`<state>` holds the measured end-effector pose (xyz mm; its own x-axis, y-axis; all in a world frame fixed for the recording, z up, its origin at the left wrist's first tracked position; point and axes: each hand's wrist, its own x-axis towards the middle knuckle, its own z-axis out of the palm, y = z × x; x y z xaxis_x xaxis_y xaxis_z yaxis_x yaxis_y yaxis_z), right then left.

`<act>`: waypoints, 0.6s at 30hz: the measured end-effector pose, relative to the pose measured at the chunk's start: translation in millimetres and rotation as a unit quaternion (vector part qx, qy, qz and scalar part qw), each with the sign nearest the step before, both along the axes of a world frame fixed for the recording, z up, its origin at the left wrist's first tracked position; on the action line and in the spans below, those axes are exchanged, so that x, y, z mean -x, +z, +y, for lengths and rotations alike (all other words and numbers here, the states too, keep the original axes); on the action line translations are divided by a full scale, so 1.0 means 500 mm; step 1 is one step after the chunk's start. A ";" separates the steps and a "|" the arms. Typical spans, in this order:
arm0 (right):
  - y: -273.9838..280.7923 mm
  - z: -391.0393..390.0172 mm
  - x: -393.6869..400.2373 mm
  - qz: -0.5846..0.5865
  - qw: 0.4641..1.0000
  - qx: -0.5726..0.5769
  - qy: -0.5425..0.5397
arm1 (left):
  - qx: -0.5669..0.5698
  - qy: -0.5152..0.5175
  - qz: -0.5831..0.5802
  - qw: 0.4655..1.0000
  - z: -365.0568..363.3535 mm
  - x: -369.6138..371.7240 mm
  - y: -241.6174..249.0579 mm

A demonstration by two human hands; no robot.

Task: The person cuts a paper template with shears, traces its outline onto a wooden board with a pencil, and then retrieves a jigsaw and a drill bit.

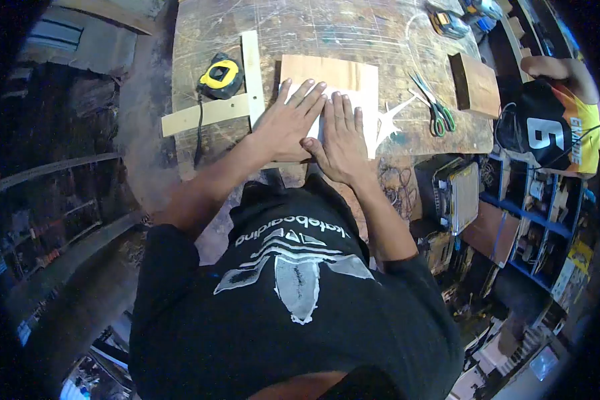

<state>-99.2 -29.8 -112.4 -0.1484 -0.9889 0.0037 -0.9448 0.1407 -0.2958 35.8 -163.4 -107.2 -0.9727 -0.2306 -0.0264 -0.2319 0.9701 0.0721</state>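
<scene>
A wooden board lies at the near edge of the workbench, with a white sheet over its lower part. My left hand rests flat on the sheet, fingers stretched out and slightly spread. Beside it, my right hand also presses flat on the sheet, its thumb reaching toward the left hand. Neither hand grips anything. White cut scraps lie just right of the board. Farther right are scissors with green and black handles.
A yellow and black tape measure sits left beside a pale wooden square. A wooden block stands at the bench's right edge. Power tools lie at the far right corner. Another person's jersey shows at right, near shelves.
</scene>
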 end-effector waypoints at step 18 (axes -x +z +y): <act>-0.013 0.000 -0.014 0.065 0.998 -0.004 -0.001 | -0.279 0.320 0.253 0.869 -0.038 -0.084 -0.036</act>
<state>-92.5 -30.0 -119.1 -0.1499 -0.9886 0.0156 -0.9749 0.1451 -0.1689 77.6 -182.3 -125.3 -0.5697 -0.8173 0.0868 -0.5126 0.4359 0.7397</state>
